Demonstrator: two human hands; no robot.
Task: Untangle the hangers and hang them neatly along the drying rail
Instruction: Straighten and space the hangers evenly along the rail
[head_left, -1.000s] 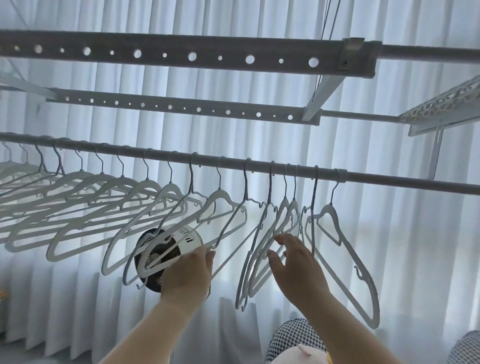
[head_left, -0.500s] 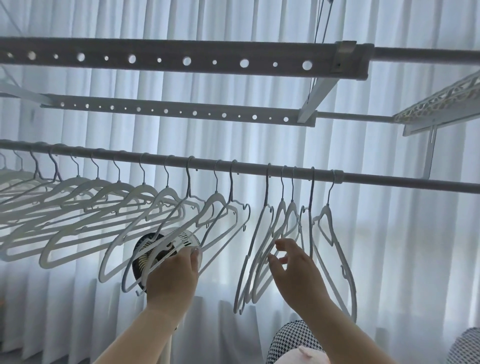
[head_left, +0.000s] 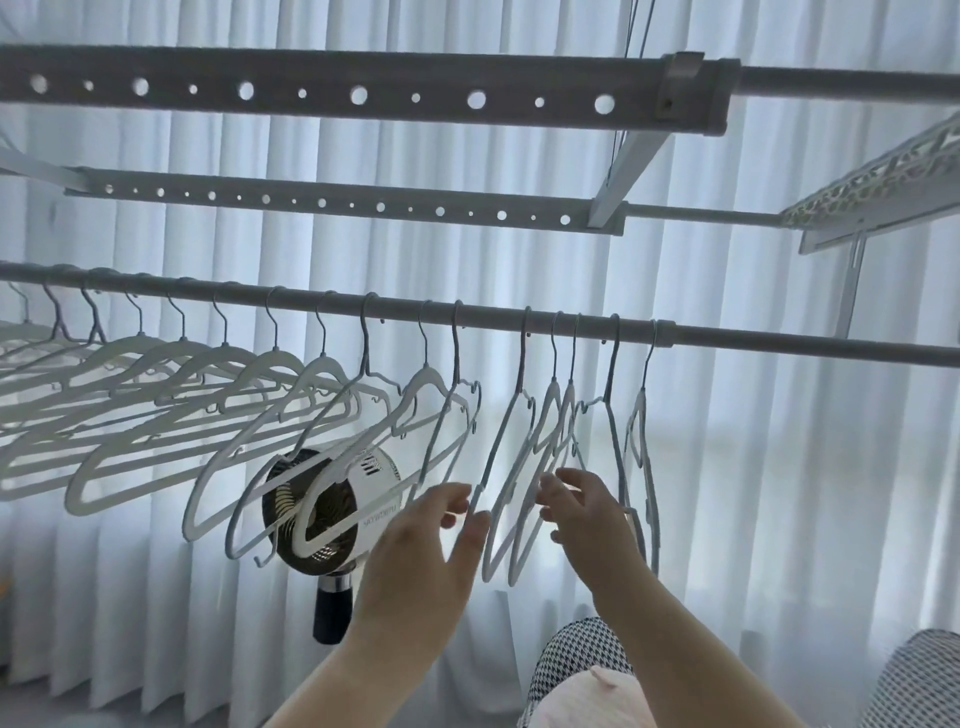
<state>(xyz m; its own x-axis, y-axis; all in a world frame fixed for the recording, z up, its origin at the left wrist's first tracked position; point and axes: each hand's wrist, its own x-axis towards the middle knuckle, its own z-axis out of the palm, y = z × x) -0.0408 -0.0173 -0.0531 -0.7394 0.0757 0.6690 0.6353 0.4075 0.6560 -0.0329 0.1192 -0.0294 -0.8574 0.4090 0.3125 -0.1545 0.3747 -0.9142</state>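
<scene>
Behind the hangers (head_left: 332, 415), fan (head_left: 340, 512) lettering unreadable.

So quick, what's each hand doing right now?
Left hand: open, fingers spread, reaching at a hanger, not clearly gripping it.
Right hand: open, fingertips at the bunched hangers, no clear grip.

Hangers (head_left: 311, 415) hang in a row along the drying rail (head_left: 779, 340), spread out at left, bunched near the middle. Behind them stands a fan (head_left: 337, 512), before the curtain (head_left: 779, 467). Two perforated bars (head_left: 363, 88) run above. Both hands (head_left: 421, 561) reach between the bunched hangers, seemingly touching them.
</scene>
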